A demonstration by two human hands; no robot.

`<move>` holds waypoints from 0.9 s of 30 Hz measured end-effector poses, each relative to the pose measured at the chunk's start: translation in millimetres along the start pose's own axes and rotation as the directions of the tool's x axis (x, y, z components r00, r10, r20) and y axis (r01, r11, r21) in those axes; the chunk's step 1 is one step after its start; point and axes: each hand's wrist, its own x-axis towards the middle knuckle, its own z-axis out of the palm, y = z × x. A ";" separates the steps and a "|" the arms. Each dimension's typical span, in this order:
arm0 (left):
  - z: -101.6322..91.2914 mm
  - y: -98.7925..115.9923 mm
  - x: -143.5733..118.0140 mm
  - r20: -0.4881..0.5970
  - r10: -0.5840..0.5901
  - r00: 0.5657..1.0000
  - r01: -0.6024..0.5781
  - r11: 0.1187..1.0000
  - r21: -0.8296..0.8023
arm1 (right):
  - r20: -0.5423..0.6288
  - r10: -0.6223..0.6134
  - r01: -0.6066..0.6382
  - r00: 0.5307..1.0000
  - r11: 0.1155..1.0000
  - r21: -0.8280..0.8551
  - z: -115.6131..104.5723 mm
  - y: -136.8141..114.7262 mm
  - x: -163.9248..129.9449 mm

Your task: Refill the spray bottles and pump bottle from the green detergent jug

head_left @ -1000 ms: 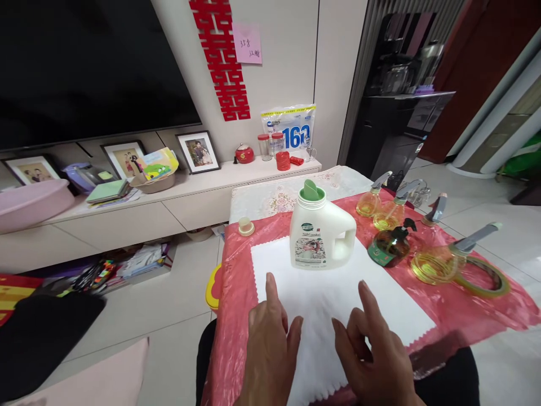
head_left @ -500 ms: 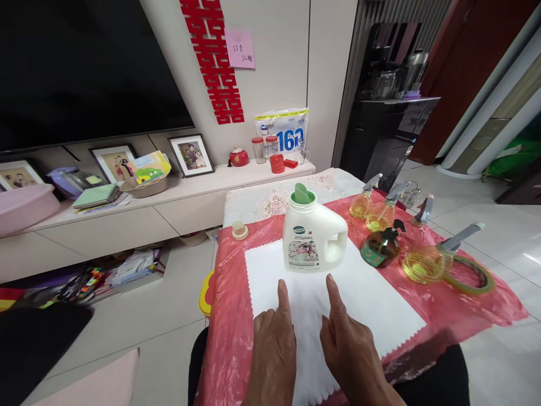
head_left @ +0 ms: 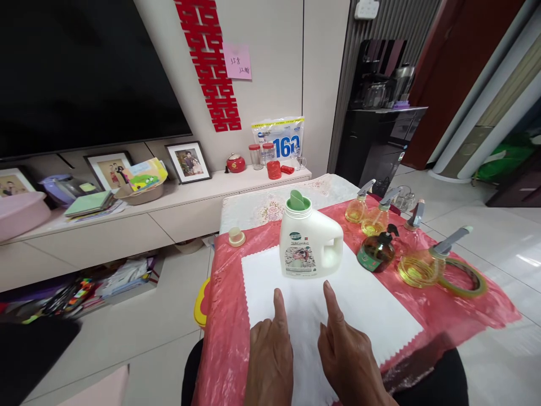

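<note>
A white laundry detergent jug [head_left: 298,256] with a handle stands upright on a white cloth [head_left: 363,307]. Its mouth is uncapped and shows a green pouring spout [head_left: 298,201]. Near the jug's base, my left hand [head_left: 271,341] points forward with its index finger stretched out and the other fingers curled. My right hand [head_left: 349,344] makes the same pointing shape, a little apart from the left. Both hands are over the cloth, hold nothing and are apart from the jug. A pale, translucent cap [head_left: 236,237] sits to the left on red plastic sheeting [head_left: 226,304].
Right of the jug stand a dark pump bottle [head_left: 376,252] and several clear bottles with grey spray heads, one being a larger bottle [head_left: 420,265] of yellow liquid. A tape roll [head_left: 477,282] lies beside it. Behind runs a low cabinet [head_left: 186,200] with frames and jars.
The view has shifted slightly, so the scene sits a bit lower and further left. Both hands keep their pointing shape, and the jug stays in place on the cloth.
</note>
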 end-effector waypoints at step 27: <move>26.8 -13.2 4.8 -0.055 -0.024 0.998 0.022 0.999 -0.032 | 0.041 0.172 -0.176 0.984 0.979 0.099 2.3 8.2 1.9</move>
